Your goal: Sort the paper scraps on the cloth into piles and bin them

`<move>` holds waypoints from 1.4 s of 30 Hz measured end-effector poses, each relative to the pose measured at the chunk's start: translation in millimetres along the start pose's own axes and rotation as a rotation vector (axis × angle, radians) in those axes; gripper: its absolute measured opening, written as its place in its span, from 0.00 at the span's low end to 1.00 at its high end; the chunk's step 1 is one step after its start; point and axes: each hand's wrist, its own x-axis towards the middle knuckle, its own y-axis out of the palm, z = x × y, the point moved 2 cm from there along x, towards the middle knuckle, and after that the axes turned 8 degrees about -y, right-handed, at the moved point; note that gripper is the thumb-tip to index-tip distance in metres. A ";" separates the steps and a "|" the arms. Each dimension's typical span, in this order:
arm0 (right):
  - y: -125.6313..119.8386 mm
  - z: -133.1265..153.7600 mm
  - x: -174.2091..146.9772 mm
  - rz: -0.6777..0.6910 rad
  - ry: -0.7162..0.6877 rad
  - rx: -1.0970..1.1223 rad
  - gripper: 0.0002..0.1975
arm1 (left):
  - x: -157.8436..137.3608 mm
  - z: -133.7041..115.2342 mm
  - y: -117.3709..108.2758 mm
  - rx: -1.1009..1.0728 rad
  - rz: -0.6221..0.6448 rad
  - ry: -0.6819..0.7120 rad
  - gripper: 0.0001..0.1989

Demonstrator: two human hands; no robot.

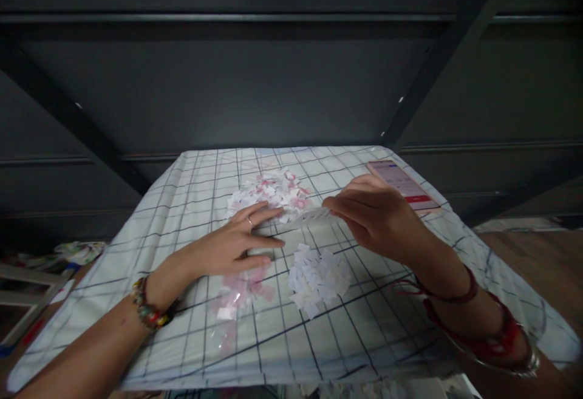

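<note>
My left hand [241, 238] is stretched over the table with its fingers spread, beside a large heap of white and pink paper scraps [268, 192]. Below its fingers lie several pink pieces with shiny clear plastic [237, 302]. My right hand [373, 214] is closed in a pinch on a thin, see-through plastic piece [307, 217] with whitish marks, which reaches toward my left fingertips. Whether it is a small bag or a flat sheet I cannot tell. Between and below the hands sits a second pile, of white paper scraps [319, 280].
A checked white cloth [173, 204] covers the table. At the right edge lies a phone with a lit screen [405, 186]. A dark panelled wall [237, 89] stands behind. On the left floor there is a pale frame [22, 299].
</note>
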 end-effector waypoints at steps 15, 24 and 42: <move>5.2 6.9 4.4 -0.018 -0.027 0.064 0.12 | -3.5 4.0 -8.1 -0.007 -0.045 0.053 0.13; 1.5 5.0 3.9 0.017 -0.022 0.005 0.12 | -4.3 6.9 -7.0 -0.034 -0.099 0.052 0.14; -8.6 -8.3 -3.6 0.057 0.009 -0.004 0.11 | -11.0 19.7 -13.3 0.101 -0.298 0.000 0.13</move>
